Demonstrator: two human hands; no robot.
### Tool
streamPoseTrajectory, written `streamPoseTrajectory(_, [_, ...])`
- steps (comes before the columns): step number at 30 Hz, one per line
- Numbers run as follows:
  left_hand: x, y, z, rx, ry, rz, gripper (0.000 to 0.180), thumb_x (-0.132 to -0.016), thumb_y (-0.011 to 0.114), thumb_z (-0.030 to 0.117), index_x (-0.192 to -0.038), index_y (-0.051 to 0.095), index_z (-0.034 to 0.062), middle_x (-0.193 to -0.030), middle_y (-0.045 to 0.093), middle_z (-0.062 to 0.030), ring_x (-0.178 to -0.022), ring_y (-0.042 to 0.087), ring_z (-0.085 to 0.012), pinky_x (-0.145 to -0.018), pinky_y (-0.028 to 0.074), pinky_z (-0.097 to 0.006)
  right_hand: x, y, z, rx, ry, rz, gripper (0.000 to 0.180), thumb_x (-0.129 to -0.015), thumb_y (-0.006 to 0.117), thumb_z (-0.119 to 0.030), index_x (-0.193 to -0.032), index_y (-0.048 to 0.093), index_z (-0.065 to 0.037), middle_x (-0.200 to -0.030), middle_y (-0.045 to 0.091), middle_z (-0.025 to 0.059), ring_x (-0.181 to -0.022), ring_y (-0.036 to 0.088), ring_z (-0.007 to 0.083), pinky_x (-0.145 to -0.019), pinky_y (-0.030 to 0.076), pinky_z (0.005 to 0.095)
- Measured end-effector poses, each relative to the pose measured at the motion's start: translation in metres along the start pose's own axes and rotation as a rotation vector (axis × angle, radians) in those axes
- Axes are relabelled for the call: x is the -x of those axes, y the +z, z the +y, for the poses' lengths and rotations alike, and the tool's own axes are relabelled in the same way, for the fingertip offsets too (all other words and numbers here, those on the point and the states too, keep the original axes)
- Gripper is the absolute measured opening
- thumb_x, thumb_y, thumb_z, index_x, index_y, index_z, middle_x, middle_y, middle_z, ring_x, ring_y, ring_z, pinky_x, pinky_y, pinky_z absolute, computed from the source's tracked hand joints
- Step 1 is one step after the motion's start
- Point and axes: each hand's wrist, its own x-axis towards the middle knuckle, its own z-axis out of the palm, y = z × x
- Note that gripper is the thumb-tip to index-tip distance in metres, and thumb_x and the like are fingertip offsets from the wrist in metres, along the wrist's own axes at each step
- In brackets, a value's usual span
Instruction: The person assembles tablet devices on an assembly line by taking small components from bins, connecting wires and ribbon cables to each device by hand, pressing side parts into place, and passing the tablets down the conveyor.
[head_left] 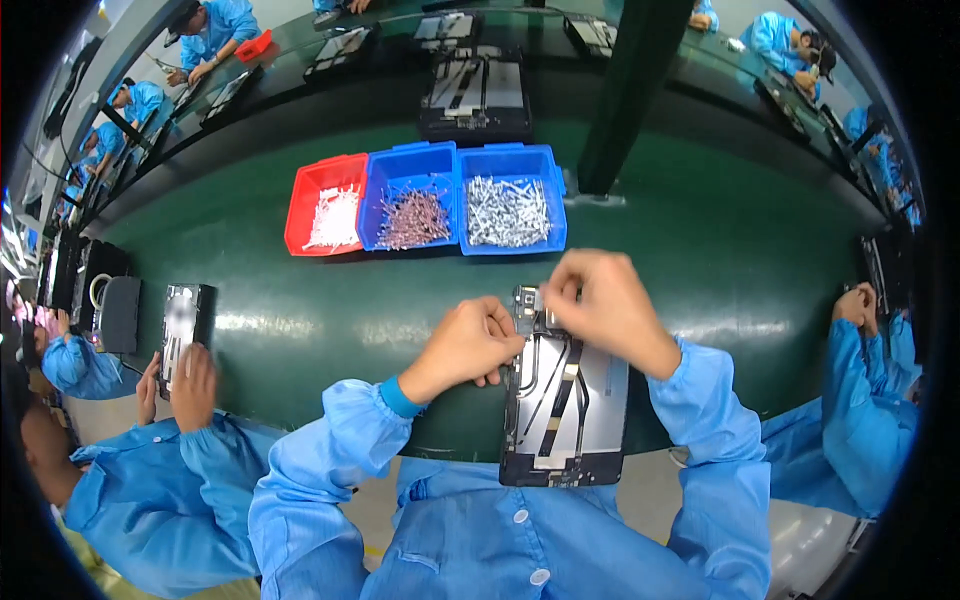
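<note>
An opened tablet [595, 400] lies lengthwise in front of me at the table's near edge, its silver inner plate, black ribbon cables and board exposed. My left hand [465, 342] is closed at its upper left edge, fingers curled and thumb tip by the board. Over the tablet's top end, my right hand [610, 310] is closed in a pinch. Whatever sits between the fingertips of either hand is hidden or too small to name. The right hand covers the tablet's upper right corner.
Beyond the tablet stand a red bin [300, 215] of small white pieces and two blue bins [510, 152] of thin reddish and silvery parts. A dark post [625, 110] rises behind them. More opened tablets [500, 85] line the raised far shelf. Co-workers sit on both sides.
</note>
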Motion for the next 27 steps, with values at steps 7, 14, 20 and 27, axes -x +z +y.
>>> streamPoseTrajectory(7, [0.005, -0.009, -0.017, 0.13, 0.084, 0.023, 0.025, -0.09, 0.07, 0.018, -0.094, 0.057, -0.0025, -0.066, 0.064, -0.0061, -0.046, 0.059, -0.0104, -0.037, 0.045, -0.025, -0.09, 0.003, 0.002, 0.779, -0.608, 0.003, 0.008, -0.083, 0.068, -0.012, -0.077, 0.069, -0.007, -0.081, 0.066, 0.0067, -0.083, 0.059, 0.0253, -0.077, 0.042, 0.0375])
streamPoseTrajectory(14, [0.002, -0.011, -0.027, 0.232, 0.156, 0.047, 0.02, -0.091, 0.068, 0.013, -0.097, 0.057, -0.0021, -0.066, 0.062, -0.0042, -0.047, 0.059, -0.0105, -0.037, 0.046, -0.025, -0.098, 0.004, 0.012, 0.749, -0.533, -0.09, 0.004, -0.082, 0.069, -0.011, -0.079, 0.068, -0.008, -0.078, 0.064, 0.0045, -0.087, 0.056, 0.0237, -0.087, 0.035, 0.0396])
streamPoseTrajectory(20, [0.007, -0.014, -0.024, 0.44, 0.325, 0.203, 0.021, -0.095, 0.067, 0.017, -0.104, 0.061, -0.0016, -0.073, 0.063, -0.0023, -0.057, 0.061, -0.0074, -0.043, 0.046, -0.021, -0.045, -0.011, -0.016, -0.036, -0.336, 0.007, 0.01, -0.083, 0.068, -0.008, -0.091, 0.067, -0.002, -0.078, 0.068, 0.0092, -0.072, 0.065, 0.0184, -0.068, 0.05, 0.0325])
streamPoseTrajectory(27, [0.028, -0.006, 0.004, 0.443, 0.352, 0.071, 0.025, -0.097, 0.066, 0.021, -0.11, 0.065, -0.0009, -0.074, 0.065, -0.0014, -0.059, 0.059, -0.0053, -0.045, 0.045, -0.02, 0.023, 0.003, -0.011, -0.397, 0.012, -0.146, 0.013, -0.089, 0.069, -0.007, -0.092, 0.064, 0.004, -0.078, 0.068, 0.0045, -0.071, 0.06, 0.0063, -0.066, 0.05, 0.023])
